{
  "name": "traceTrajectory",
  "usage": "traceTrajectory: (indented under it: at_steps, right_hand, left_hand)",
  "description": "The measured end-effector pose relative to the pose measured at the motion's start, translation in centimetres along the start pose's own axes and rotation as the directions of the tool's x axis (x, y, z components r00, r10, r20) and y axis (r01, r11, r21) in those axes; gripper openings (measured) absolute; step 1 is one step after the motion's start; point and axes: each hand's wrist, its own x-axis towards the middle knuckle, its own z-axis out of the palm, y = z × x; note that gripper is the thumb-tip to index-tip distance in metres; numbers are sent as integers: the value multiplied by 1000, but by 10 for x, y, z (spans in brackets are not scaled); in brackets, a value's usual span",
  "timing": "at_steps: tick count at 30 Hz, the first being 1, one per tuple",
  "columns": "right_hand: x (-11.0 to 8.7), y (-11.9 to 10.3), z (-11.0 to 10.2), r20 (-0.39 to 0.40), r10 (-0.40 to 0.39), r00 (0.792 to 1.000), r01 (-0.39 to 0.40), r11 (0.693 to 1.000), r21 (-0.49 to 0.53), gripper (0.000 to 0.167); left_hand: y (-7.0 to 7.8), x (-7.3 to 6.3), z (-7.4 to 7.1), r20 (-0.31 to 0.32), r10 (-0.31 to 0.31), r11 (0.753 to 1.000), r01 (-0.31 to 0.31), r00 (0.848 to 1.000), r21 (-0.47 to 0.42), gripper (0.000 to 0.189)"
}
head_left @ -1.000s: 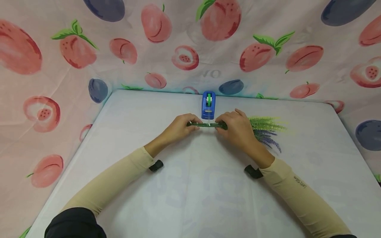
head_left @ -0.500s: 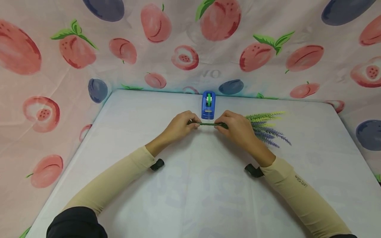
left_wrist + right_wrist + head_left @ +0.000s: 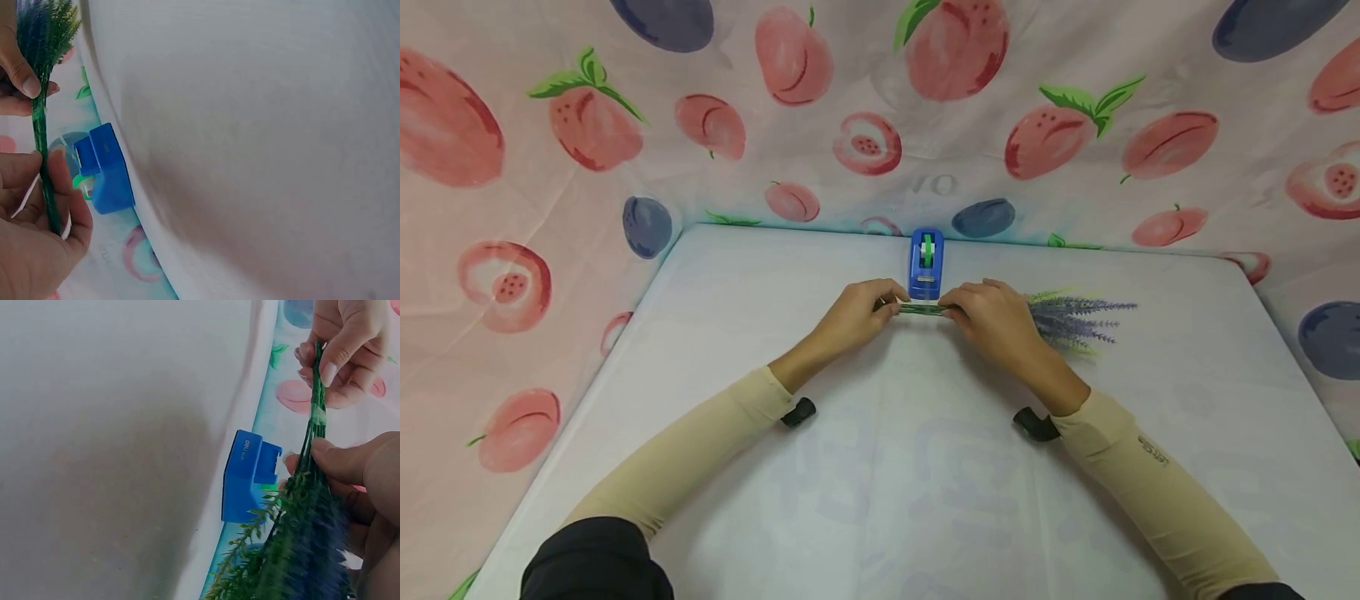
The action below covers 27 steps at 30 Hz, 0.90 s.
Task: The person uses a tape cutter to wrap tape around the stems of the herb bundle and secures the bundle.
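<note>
A bunch of artificial lavender sprigs point(image 3: 1071, 321), purple and yellow-green, lies level across both hands with its flower heads to the right. My left hand point(image 3: 859, 318) pinches the tail of the green stems point(image 3: 45, 134) between thumb and fingers. Nearer the blooms, my right hand point(image 3: 1000, 323) grips the same stems with its thumb on top. Between the two hands a shiny band of clear tape point(image 3: 318, 415) wraps the stems. Just beyond the stems stands a blue tape dispenser point(image 3: 926, 265) with a green core.
The white-covered table point(image 3: 917, 483) extends around the hands. Behind it hangs a fruit-print cloth point(image 3: 947, 142), which also covers the left side. Black wrist cameras point(image 3: 1036, 425) sit under both wrists.
The bunch has turned about its length: the yellow-green sprigs were uppermost, and purple ones now face up. Both hands keep nearly the same place, with small finger shifts.
</note>
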Motion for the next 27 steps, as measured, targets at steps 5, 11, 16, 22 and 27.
traceTrajectory:
  at_steps: [5, 11, 16, 22, 27]
  right_hand:
    - [3, 1, -2, -3, -5, 1000, 5, 1000, -29, 12]
    - [5, 1, 0, 28, 5, 1000, -4, 999, -36, 22]
    - [5, 3, 5, 20, 41, 999, -40, 999, -24, 22]
    - [4, 5, 7, -50, -7, 999, 4, 998, -61, 17]
    - [2, 5, 7, -58, -37, 998, 33, 997, -68, 19]
  left_hand:
    - [-4, 1, 1, -4, 19, 998, -19, 1000, -56, 15]
    - [-6, 2, 0, -18, 25, 998, -26, 1000, -64, 16]
    - [-6, 3, 0, -13, 20, 997, -21, 1000, -69, 17]
    - [-6, 3, -1, -1, -10, 997, 10, 1000, -72, 17]
    - [-5, 2, -2, 11, -23, 999, 24, 1000, -49, 18]
